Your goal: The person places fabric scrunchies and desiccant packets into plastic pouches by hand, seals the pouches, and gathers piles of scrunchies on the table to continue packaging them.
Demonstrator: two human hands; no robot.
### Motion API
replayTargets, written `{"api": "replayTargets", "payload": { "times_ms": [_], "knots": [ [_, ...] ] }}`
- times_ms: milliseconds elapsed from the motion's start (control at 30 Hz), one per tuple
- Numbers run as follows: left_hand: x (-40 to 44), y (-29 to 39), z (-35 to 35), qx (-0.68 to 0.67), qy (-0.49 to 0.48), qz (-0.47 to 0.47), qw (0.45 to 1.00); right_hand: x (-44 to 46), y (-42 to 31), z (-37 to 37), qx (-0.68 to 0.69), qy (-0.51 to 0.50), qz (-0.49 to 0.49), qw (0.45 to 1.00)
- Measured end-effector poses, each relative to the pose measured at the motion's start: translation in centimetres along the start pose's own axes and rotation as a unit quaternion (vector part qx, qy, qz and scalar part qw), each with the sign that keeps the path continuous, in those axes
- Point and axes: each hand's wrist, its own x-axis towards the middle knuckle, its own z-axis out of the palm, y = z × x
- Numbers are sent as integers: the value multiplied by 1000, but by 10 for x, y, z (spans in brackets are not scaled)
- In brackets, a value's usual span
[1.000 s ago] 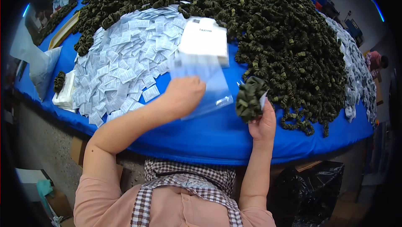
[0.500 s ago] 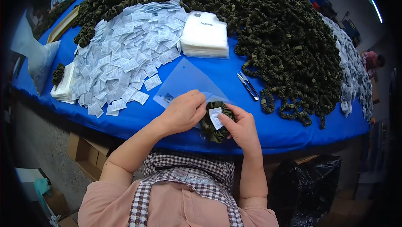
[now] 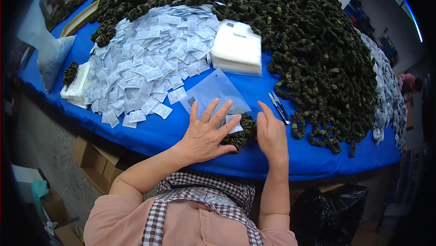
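Observation:
My left hand (image 3: 206, 132) is spread with its fingers apart over a clear plastic bag (image 3: 217, 89) and the left side of a dark green scrunchie (image 3: 245, 133). A small white packet (image 3: 233, 123) lies on the scrunchie, partly under my left fingertips. The scrunchie looks partly inside the bag, though its lower edge is hidden by my hand. Just right of the scrunchie, my right hand (image 3: 271, 132) stands on edge, fingers extended, holding nothing. Black-handled snips (image 3: 279, 108) lie on the blue cloth to its right.
White packets (image 3: 145, 60) are heaped at the left. Behind the bag sits a stack of plastic bags (image 3: 237, 48). A large pile of green scrunchies (image 3: 322, 60) covers the back and right. A smaller bag stack (image 3: 76, 86) lies far left, near a wooden tray (image 3: 80, 18).
The scrunchie and packet came from the right to the bag, which was brought down and laid on the cloth. Both hands have since opened, the right letting go.

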Motion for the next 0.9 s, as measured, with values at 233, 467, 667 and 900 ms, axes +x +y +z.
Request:
{"api": "replayTargets", "payload": {
  "times_ms": [233,467,667,900],
  "knots": [
    [-4,3,7,0,2,0,1000,4,8,-8,-50,-65,43,996],
    [-12,1,9,-1,-10,22,1000,16,11,3,-88,117,-227,963],
    [-13,-5,6,-7,-21,20,1000,22,6,12,-96,41,-227,968],
    [1,-10,2,4,-32,3,999,2,24,12,-49,75,-200,976]
  ]
}}
